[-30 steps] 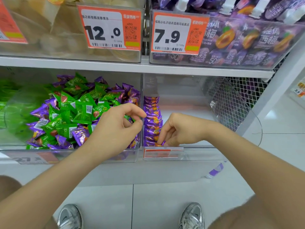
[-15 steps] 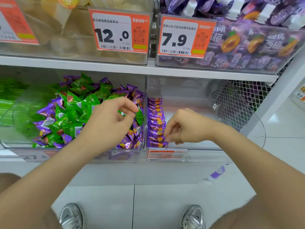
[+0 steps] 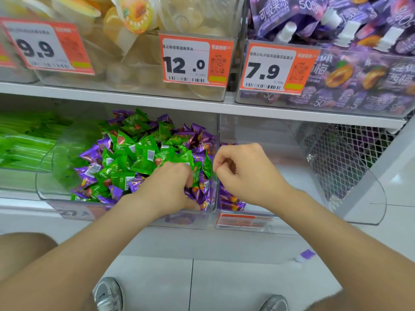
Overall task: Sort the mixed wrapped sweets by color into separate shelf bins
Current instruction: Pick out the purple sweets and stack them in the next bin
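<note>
Head view | green and purple sweets point(image 3: 139, 158) heaped in mixed bin point(image 3: 58, 153) | left hand point(image 3: 166, 188) in its front-right corner, fingers curled into pile, catch hidden | right hand point(image 3: 244, 173) just right of bin, over purple row point(image 3: 231, 204), fingers curled, contents unclear

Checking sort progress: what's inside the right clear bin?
Purple sweets in a row along the right bin's left wall. The right hand covers the row's middle, hiding the count.

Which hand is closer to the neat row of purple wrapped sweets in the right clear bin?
Right. The right hand is just above the row of purple sweets; the left hand is next door, in the mixed green and purple sweets.
</note>
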